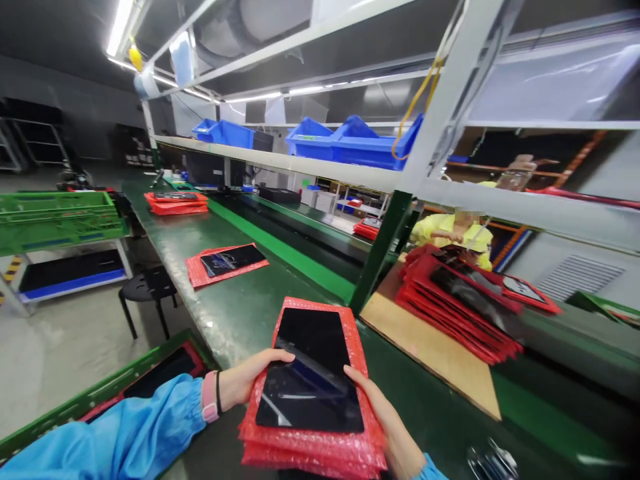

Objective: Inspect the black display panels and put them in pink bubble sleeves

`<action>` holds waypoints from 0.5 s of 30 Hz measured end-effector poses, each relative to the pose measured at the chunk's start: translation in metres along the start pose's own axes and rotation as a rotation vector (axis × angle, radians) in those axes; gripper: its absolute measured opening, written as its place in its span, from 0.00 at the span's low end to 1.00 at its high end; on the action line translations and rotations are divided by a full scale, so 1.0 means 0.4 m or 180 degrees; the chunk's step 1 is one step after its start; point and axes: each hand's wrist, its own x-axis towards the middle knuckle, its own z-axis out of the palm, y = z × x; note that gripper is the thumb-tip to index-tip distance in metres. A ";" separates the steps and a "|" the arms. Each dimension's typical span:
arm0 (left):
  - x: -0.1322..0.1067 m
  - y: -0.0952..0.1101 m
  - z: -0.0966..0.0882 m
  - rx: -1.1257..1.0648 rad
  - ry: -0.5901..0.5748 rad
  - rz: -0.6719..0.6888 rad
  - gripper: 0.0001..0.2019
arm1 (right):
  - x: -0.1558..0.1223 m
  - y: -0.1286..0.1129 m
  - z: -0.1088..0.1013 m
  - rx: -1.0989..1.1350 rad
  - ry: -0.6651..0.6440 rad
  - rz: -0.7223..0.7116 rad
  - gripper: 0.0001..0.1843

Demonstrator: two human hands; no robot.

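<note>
Both hands grip a stack of red bubble-wrap sheets (345,453) with a black glass panel (320,393) lying on top, a tablet screen by its look. My left hand (255,377) holds the left side, its thumb over the panel's edge. On the opposite side my right hand (377,403) clasps the stack, thumb resting at the panel's right edge. The fingers of both hands are hidden beneath the stack. How many panels lie between the sheets cannot be seen.
Ahead on the green bench (220,317) lies another panel (235,259) on red wrap, with a red stack (176,203) beyond. A tall red stack (455,300) stands on a wooden board (430,353) at right. Behind it is a person (450,233). A green crate (150,363) sits lower left.
</note>
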 end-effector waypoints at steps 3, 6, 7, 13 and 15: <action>0.013 -0.046 0.059 0.0091 -0.0059 -0.0276 0.07 | -0.067 0.032 -0.077 0.0281 0.0127 -0.0173 0.24; 0.027 -0.095 0.109 0.0221 -0.0147 -0.0385 0.06 | -0.125 0.058 -0.146 0.0444 0.0393 -0.0421 0.27; 0.032 -0.110 0.124 0.0271 -0.0180 -0.0415 0.07 | -0.142 0.064 -0.165 0.0442 0.0500 -0.0497 0.28; 0.071 -0.165 0.203 0.0659 -0.0427 -0.0515 0.09 | -0.209 0.098 -0.253 0.0514 0.1070 -0.0670 0.34; 0.080 -0.170 0.227 0.0815 -0.0540 -0.0435 0.09 | -0.223 0.113 -0.276 0.0523 0.1340 -0.0775 0.35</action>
